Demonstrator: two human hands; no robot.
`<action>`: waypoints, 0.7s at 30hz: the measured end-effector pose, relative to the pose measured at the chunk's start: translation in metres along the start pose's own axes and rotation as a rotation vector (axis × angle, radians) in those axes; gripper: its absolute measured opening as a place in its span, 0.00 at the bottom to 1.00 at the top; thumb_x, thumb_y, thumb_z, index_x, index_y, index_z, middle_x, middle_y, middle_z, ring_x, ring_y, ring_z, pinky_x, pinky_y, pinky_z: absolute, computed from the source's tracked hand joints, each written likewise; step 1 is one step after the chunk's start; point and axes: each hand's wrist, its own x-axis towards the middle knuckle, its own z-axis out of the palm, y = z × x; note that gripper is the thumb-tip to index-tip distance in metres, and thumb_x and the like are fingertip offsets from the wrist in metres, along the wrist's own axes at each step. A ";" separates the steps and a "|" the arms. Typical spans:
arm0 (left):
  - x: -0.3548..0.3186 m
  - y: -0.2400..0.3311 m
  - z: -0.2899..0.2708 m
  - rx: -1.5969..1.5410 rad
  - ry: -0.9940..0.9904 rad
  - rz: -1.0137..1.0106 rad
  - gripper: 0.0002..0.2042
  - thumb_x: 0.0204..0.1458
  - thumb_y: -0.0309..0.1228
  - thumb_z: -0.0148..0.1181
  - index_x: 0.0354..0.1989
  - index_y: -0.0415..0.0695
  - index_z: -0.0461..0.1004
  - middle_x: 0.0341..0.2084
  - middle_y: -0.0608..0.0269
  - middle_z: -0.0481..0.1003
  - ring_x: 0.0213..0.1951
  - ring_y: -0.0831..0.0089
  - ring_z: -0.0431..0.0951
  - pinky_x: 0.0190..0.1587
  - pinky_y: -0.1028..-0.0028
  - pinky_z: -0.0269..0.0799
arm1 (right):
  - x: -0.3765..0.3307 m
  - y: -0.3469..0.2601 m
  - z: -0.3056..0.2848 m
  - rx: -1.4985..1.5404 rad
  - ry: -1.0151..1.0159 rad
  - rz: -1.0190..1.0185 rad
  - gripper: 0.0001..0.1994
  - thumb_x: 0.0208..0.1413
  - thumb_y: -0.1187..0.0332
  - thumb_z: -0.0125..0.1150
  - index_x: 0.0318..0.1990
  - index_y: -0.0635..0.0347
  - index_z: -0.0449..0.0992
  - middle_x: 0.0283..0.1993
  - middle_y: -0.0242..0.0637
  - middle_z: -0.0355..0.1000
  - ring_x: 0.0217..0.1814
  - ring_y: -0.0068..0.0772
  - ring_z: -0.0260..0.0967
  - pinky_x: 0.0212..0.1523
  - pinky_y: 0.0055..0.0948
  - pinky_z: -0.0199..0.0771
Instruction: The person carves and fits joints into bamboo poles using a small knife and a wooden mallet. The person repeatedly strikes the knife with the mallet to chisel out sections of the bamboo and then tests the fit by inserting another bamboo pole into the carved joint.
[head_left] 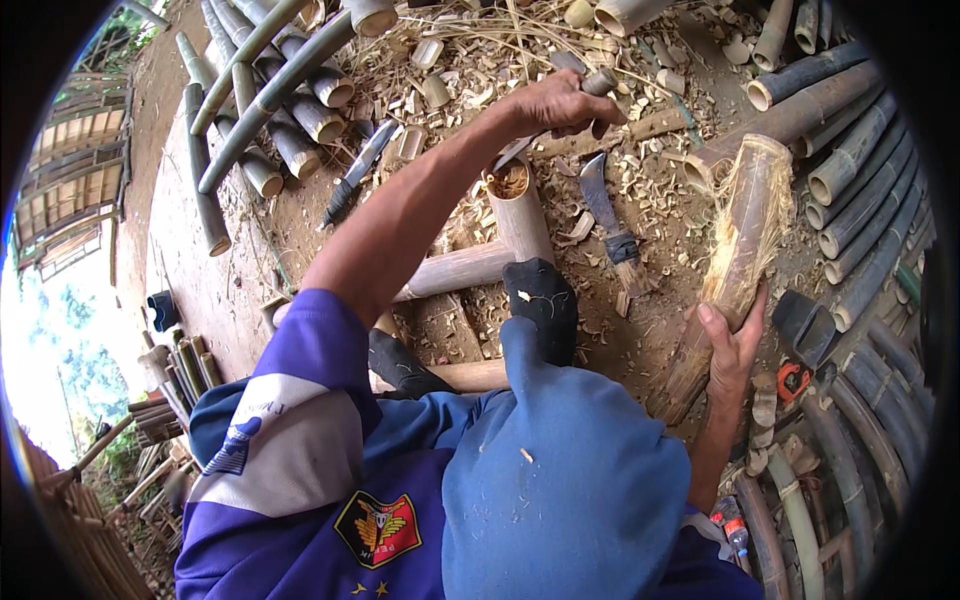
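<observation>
My left hand (568,105) reaches far forward, fingers closed around a chisel (600,82) whose round handle end sticks out past the fist. Its thin blade slants down toward the open end of a bamboo tube (525,225), where loose brown shavings show. That tube meets a second bamboo pole (455,270) lying crosswise. On the right, my right hand (730,345) grips a thick bamboo mallet (735,245), its upper part frayed into pale fibres and tilted up and away. My black-covered foot (541,305) rests against the upright tube's base.
A machete (604,215) and a black-handled knife (362,170) lie among wood chips. Bamboo poles are piled at the right (850,175) and upper left (290,85). An orange tape measure (793,381) and a black container (805,325) sit beyond my right hand.
</observation>
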 end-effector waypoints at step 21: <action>-0.037 -0.024 0.115 0.632 0.444 0.024 0.09 0.45 0.38 0.68 0.31 0.48 0.81 0.23 0.52 0.80 0.29 0.52 0.83 0.35 0.55 0.77 | 0.020 -0.038 0.019 -0.067 -0.003 -0.224 0.39 0.53 0.71 0.60 0.72 0.70 0.49 0.47 0.52 0.72 0.38 0.38 0.74 0.38 0.37 0.79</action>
